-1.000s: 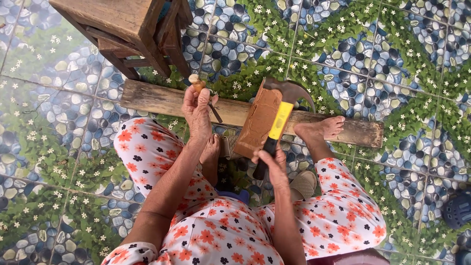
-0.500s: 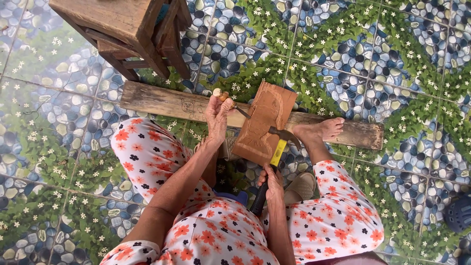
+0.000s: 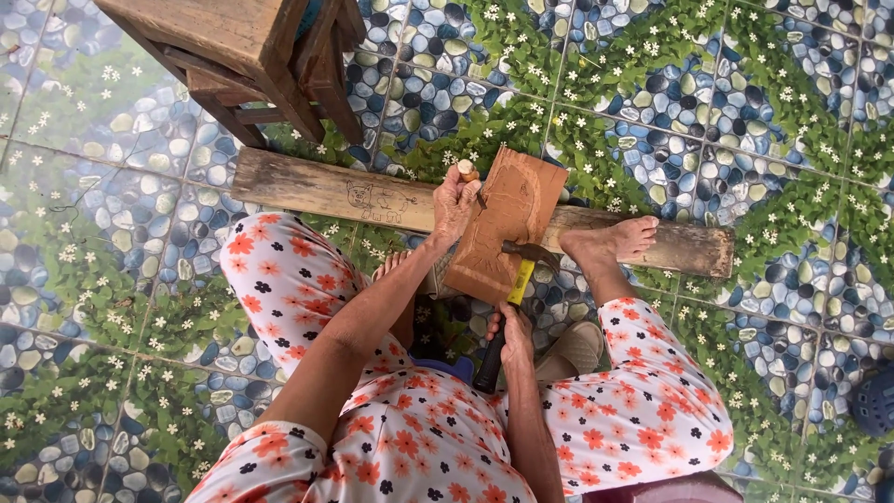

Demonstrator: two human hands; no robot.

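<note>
I see my left hand (image 3: 454,200) closed around a wooden-handled chisel (image 3: 468,173), its tip set against the carved wooden panel (image 3: 507,224), so the edge stays planted where the cut goes. The panel leans on the long plank (image 3: 326,194) across the tiled floor (image 3: 745,121), which props it at a working tilt. My right hand (image 3: 512,335) grips the black-and-yellow hammer (image 3: 519,270) low on its handle, head resting over the panel at five o'clock from the chisel. My bare foot (image 3: 615,240) presses the plank at three o'clock, probably pinning it. A wooden stool (image 3: 233,47) stands at eleven.
</note>
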